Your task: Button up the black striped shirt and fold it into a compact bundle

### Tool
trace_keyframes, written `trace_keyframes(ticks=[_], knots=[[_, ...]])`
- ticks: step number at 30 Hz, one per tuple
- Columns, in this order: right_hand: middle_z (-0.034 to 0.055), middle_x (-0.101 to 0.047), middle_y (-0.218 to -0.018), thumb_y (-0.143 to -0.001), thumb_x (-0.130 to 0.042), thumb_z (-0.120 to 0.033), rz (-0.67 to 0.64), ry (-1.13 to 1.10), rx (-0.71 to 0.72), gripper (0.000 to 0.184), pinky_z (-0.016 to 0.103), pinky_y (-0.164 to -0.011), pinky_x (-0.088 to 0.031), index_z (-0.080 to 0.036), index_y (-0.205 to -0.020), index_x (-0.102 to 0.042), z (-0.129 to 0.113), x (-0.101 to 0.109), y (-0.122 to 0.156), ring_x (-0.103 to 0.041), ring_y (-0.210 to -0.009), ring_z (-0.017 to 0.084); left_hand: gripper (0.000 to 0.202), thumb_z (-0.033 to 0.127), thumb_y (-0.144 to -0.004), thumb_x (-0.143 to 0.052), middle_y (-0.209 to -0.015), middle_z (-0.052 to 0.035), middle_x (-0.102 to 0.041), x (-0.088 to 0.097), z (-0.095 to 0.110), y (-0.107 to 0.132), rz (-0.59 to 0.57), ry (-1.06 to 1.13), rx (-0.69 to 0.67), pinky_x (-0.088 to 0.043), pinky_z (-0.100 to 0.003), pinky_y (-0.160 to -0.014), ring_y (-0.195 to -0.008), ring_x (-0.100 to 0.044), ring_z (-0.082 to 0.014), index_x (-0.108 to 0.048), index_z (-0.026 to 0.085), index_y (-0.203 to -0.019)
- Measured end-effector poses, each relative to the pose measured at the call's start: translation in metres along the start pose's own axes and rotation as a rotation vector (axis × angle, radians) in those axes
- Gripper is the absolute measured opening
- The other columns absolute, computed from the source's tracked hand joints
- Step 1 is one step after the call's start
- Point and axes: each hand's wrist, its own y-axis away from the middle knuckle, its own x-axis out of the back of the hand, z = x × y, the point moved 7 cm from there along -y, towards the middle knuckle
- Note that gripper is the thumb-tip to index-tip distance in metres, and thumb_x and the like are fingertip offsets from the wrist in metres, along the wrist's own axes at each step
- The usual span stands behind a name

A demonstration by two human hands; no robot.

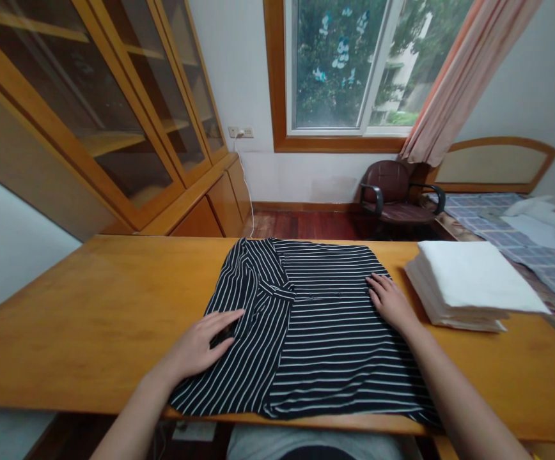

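A black shirt with white stripes [335, 345] is spread on the wooden table in front of me, its collar and a folded-over part toward the left. My left hand [205, 342] rests at the shirt's left edge, thumb and fingers apart, holding nothing. On the right edge, near the far corner, my right hand [387, 299] lies with its fingers spread on the cloth. The shirt's near edge reaches the front edge of the table, and its underside is hidden.
A stack of white folded cloths or sheets [479, 281] stands at the right of the wooden table [90, 313]. Beyond are a glass-door cabinet [128, 115], a brown armchair [392, 191], a bed [493, 223] and a window [339, 70] with a pink curtain [474, 70].
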Motion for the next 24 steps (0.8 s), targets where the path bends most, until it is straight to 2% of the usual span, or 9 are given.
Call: trace_keyframes(ticks=[3, 7, 9, 11, 13, 15, 17, 19, 24], knots=[[0.0110, -0.056, -0.141, -0.097, -0.039, -0.034, 0.005, 0.001, 0.007, 0.044, 0.053, -0.111, -0.039, -0.019, -0.130, -0.062, -0.004, 0.004, -0.002, -0.047, -0.131, 0.031, 0.048, 0.048, -0.094, -0.044, -0.143, -0.0003, -0.053, 0.009, -0.020, 0.004, 0.074, 0.037, 0.128, -0.035, -0.043, -0.117, -0.133, -0.048, -0.0249, -0.055, 0.032, -0.138], [0.0114, -0.056, -0.140, -0.094, -0.042, -0.029, 0.047, -0.029, 0.044, 0.043, 0.054, -0.110, -0.039, -0.020, -0.130, -0.062, -0.026, 0.019, -0.008, -0.047, -0.130, 0.031, 0.057, 0.052, -0.093, -0.043, -0.152, -0.0018, -0.042, 0.003, -0.046, 0.015, 0.130, 0.056, 0.252, -0.025, -0.048, -0.121, -0.143, -0.035, -0.0262, -0.050, 0.027, -0.143], [0.0114, -0.056, -0.138, -0.095, -0.042, -0.029, 0.056, -0.070, 0.086, 0.042, 0.053, -0.109, -0.040, -0.020, -0.130, -0.062, -0.048, 0.028, -0.014, -0.047, -0.128, 0.031, 0.059, 0.053, -0.091, -0.047, -0.155, -0.0010, -0.036, -0.010, -0.050, 0.023, 0.094, 0.063, 0.266, -0.023, -0.049, -0.122, -0.145, -0.030, -0.0268, -0.046, 0.028, -0.145], [0.0120, -0.060, -0.131, -0.096, -0.042, -0.028, 0.041, -0.128, 0.134, 0.040, 0.050, -0.106, -0.043, -0.020, -0.129, -0.063, -0.077, 0.036, -0.020, -0.051, -0.121, 0.030, 0.057, 0.053, -0.091, -0.048, -0.156, -0.0004, -0.036, -0.022, -0.050, 0.032, 0.047, 0.073, 0.259, -0.026, -0.048, -0.121, -0.144, -0.032, -0.0268, -0.049, 0.030, -0.143], [0.0124, -0.063, -0.121, -0.097, -0.042, -0.027, 0.018, -0.199, 0.185, 0.037, 0.045, -0.098, -0.048, -0.019, -0.126, -0.063, -0.112, 0.041, -0.026, -0.055, -0.112, 0.028, 0.051, 0.055, -0.091, -0.047, -0.151, -0.0006, -0.044, -0.027, -0.049, 0.037, 0.013, 0.082, 0.252, -0.032, -0.045, -0.118, -0.140, -0.040, -0.0267, -0.058, 0.032, -0.135], [0.0114, -0.065, -0.111, -0.098, -0.043, -0.027, -0.006, -0.265, 0.232, 0.034, 0.043, -0.089, -0.052, -0.021, -0.125, -0.063, -0.149, 0.044, -0.030, -0.058, -0.100, 0.026, 0.047, 0.056, -0.092, -0.045, -0.140, -0.0020, -0.056, -0.022, -0.051, 0.035, 0.015, 0.079, 0.253, -0.037, -0.043, -0.115, -0.131, -0.050, -0.0263, -0.065, 0.032, -0.127], [0.0100, -0.065, -0.102, -0.098, -0.046, -0.027, -0.049, -0.319, 0.326, 0.031, 0.040, -0.084, -0.052, -0.019, -0.122, -0.064, -0.191, 0.043, -0.032, -0.058, -0.094, 0.024, 0.046, 0.053, -0.095, -0.040, -0.128, -0.0040, -0.064, -0.007, -0.058, 0.022, 0.069, 0.059, 0.247, -0.040, -0.042, -0.112, -0.122, -0.056, -0.0258, -0.067, 0.029, -0.122], [0.0082, -0.065, -0.096, -0.098, -0.049, -0.026, -0.097, -0.359, 0.431, 0.027, 0.036, -0.082, -0.051, -0.018, -0.118, -0.065, -0.233, 0.041, -0.029, -0.057, -0.091, 0.022, 0.045, 0.049, -0.096, -0.036, -0.123, -0.0060, -0.066, 0.012, -0.068, -0.003, 0.141, 0.041, 0.208, -0.041, -0.041, -0.110, -0.118, -0.058, -0.0251, -0.068, 0.025, -0.119], [0.0071, -0.063, -0.108, -0.095, -0.058, -0.032, -0.202, -0.404, 0.723, 0.034, 0.033, -0.085, -0.049, -0.022, -0.128, -0.058, -0.319, 0.040, -0.011, -0.057, -0.098, 0.021, 0.042, 0.037, -0.095, -0.036, -0.122, -0.0086, -0.062, 0.040, -0.110, -0.100, 0.223, 0.006, 0.159, -0.039, -0.040, -0.111, -0.118, -0.055, -0.0235, -0.065, 0.019, -0.120]])
